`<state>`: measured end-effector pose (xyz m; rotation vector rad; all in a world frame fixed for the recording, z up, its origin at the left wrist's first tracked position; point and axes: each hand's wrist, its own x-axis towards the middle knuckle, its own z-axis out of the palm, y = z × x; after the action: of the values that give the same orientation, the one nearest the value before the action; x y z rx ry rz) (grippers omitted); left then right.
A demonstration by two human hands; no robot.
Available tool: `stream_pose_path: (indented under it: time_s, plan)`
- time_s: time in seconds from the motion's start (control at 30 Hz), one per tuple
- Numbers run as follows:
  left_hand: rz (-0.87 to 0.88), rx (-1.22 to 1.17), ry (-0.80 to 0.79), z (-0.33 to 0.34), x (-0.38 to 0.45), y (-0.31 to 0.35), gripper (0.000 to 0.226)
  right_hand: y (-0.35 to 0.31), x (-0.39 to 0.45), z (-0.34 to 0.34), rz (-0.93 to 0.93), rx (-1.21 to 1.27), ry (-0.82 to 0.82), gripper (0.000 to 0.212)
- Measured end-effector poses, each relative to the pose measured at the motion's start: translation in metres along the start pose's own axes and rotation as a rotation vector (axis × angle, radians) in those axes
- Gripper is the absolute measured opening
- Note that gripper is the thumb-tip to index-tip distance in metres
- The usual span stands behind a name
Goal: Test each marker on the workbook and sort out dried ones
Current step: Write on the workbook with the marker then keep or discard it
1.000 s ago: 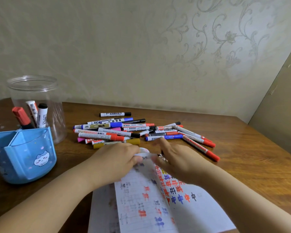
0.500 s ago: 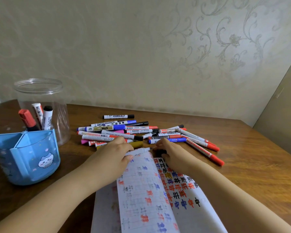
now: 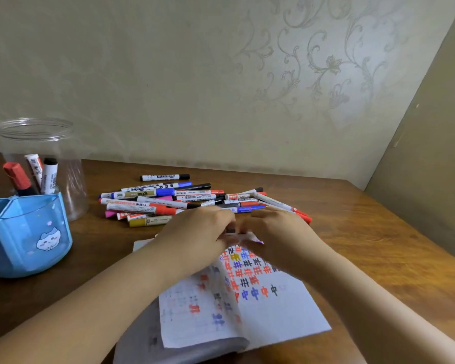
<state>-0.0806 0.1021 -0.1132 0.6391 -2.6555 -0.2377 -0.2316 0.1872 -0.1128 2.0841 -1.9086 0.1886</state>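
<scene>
Nearest you, the open white paper workbook (image 3: 247,306), covered in coloured test marks, lies on the brown wooden bench (image 3: 378,245). Your left hand (image 3: 197,232) and right hand (image 3: 273,232) meet at its far edge, each grip curled round a blurred marker (image 3: 231,230); pull the cap straight. Beyond, the loose marker pile (image 3: 184,200) waits. Blur hides that marker's colour.
</scene>
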Motion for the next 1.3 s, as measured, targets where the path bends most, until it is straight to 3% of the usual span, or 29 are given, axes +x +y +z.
stream_pose_path:
  time_s: [0.1,0.2,0.27,0.37,0.47,0.67,0.93,1.3]
  plan:
    - [-0.016,-0.035,0.101,-0.004,-0.006,0.006,0.021,0.017,-0.024,-0.011,0.217,-0.115,-0.077,0.017]
    - [-0.023,-0.030,0.197,-0.004,-0.006,0.009,0.018,0.028,-0.047,-0.014,0.429,-0.123,-0.032,0.011]
    - [0.011,-0.023,0.127,0.001,-0.004,0.015,0.013,0.029,-0.057,-0.011,0.543,0.166,0.020,0.011]
    - [0.125,-0.019,-0.138,0.019,-0.002,0.026,0.018,0.024,-0.067,0.000,0.684,0.761,0.129,0.015]
    - [0.164,-0.068,-0.304,0.042,-0.003,0.028,0.022,0.017,-0.072,0.014,0.786,1.051,0.126,0.014]
    - [0.219,-0.128,-0.256,0.066,-0.009,0.012,0.024,0.014,-0.079,0.043,0.812,0.944,0.161,0.022]
    - [0.209,-0.194,-0.231,0.080,-0.014,-0.002,0.048,0.020,-0.087,0.053,0.745,0.861,0.251,0.039]
    - [0.183,-0.254,-0.197,0.082,-0.018,-0.001,0.053,0.019,-0.088,0.054,0.671,0.882,0.228,0.038]
